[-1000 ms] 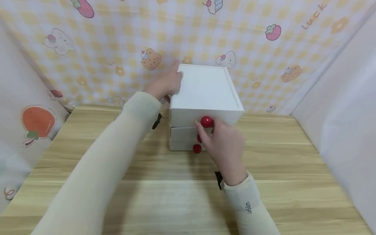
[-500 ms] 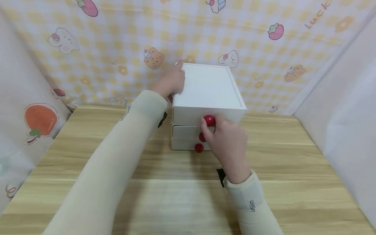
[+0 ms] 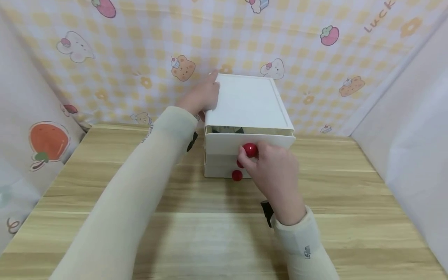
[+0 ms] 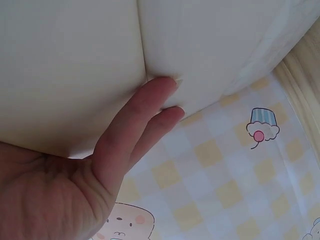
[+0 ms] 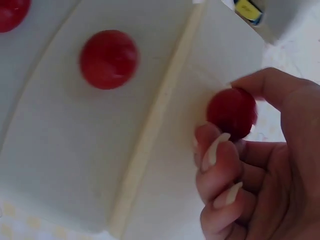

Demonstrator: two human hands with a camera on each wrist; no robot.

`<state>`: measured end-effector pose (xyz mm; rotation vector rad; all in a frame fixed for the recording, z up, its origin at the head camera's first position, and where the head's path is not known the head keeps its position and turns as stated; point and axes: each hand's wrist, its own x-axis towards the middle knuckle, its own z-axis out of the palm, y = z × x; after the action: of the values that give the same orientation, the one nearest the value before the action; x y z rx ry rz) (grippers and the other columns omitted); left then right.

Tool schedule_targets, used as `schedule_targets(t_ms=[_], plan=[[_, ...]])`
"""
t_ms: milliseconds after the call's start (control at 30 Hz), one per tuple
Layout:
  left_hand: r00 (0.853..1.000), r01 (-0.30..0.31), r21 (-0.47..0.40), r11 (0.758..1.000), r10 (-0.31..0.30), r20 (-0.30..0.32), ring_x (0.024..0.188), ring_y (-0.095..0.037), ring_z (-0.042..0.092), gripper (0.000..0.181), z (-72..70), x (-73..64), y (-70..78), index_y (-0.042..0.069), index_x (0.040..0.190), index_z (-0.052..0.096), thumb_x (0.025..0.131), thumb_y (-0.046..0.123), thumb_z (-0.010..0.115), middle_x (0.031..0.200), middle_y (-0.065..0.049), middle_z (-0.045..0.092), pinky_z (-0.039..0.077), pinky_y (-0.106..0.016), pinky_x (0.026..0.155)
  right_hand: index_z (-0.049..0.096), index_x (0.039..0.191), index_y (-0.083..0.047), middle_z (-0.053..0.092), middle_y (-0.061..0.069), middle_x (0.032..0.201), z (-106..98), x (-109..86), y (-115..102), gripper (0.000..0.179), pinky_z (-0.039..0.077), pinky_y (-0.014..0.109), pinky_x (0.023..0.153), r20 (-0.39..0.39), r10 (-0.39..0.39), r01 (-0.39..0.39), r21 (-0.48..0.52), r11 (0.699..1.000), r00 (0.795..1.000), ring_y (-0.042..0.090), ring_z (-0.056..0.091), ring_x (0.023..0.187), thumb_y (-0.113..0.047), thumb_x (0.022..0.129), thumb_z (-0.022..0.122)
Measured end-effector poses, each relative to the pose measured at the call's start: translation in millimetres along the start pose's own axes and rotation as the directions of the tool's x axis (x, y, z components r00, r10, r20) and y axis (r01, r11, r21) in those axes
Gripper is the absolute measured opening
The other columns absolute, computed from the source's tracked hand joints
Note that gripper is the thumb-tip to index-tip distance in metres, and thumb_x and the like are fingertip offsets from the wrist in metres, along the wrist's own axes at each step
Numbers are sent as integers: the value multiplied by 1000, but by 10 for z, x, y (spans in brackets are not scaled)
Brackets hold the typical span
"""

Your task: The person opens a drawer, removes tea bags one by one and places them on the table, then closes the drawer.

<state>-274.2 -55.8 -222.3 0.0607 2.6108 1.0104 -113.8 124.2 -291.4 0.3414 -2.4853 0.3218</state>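
Observation:
A small white drawer cabinet (image 3: 250, 101) stands on the table against the cloth backdrop. My left hand (image 3: 203, 95) grips its left side near the back, and in the left wrist view two fingers (image 4: 137, 110) bend round its corner. With thumb and fingertips, my right hand (image 3: 278, 173) pinches the round red knob (image 3: 250, 149) of the top drawer (image 3: 224, 144). That drawer is partly out, and a dark printed item (image 3: 227, 130) shows inside. The right wrist view catches a yellow and blue piece (image 5: 248, 10) in it. Lower down are two more red knobs (image 5: 109, 59).
The light wood table (image 3: 206, 241) spreads out in front of the cabinet and to both sides. A yellow checked cloth (image 3: 150, 46) hangs right behind it. White cloth walls (image 3: 413, 116) close off the left and right sides.
The top drawer, closed before, has slid toward me by a short way, with my right hand on its knob. My left hand keeps its place on the cabinet.

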Motion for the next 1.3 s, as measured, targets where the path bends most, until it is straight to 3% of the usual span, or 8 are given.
schedule_targets(t_ms=[200,400,800,1100,1233,1300], plan=[[1000,14,-44,999,-14,1,94,-31,67,56,-21,-36,-2,45,157,-19,110,38,11,172,7,-10,65,-41,68,28,55,-17,21,-5,52,-174,-24,-70,49,10,23,45,84,-17,18,-21,1000,996,11,17,51,-31,87,63],[1000,5,-36,999,-5,3,93,-31,67,56,-21,-42,-21,43,157,-19,110,38,11,171,7,-10,64,-39,65,31,54,-16,23,-5,50,-294,-74,-117,49,13,23,42,145,-9,15,-47,999,989,12,22,46,-33,85,67],[1000,-9,-38,999,9,6,93,-32,68,57,-15,-88,-4,40,158,-19,110,35,11,169,12,-17,65,-39,65,35,55,-17,27,-7,49,-373,-259,-130,46,13,22,41,99,-66,73,-71,995,993,12,24,44,-31,83,69],[1000,-2,-19,1000,2,12,88,-32,68,57,-13,-81,12,39,158,-20,110,34,11,171,6,-12,65,-40,68,34,51,-20,25,-9,46,-467,-390,-130,48,9,20,40,96,-120,132,-126,983,988,8,21,42,-35,83,67],[1000,5,-19,1000,-5,11,87,-32,68,57,-11,-53,14,41,158,-20,110,34,11,171,6,-11,65,-41,69,39,51,-22,26,-10,45,-523,-432,-109,52,10,20,40,83,-172,183,-158,970,982,7,20,42,-48,87,67],[1000,5,-8,1000,-4,11,87,-33,68,58,-7,-40,17,40,158,-20,110,34,12,171,7,-12,65,-41,68,44,53,-21,27,-11,45,-575,-437,-84,58,10,20,40,69,-216,224,-160,961,974,5,20,41,-61,93,57]])
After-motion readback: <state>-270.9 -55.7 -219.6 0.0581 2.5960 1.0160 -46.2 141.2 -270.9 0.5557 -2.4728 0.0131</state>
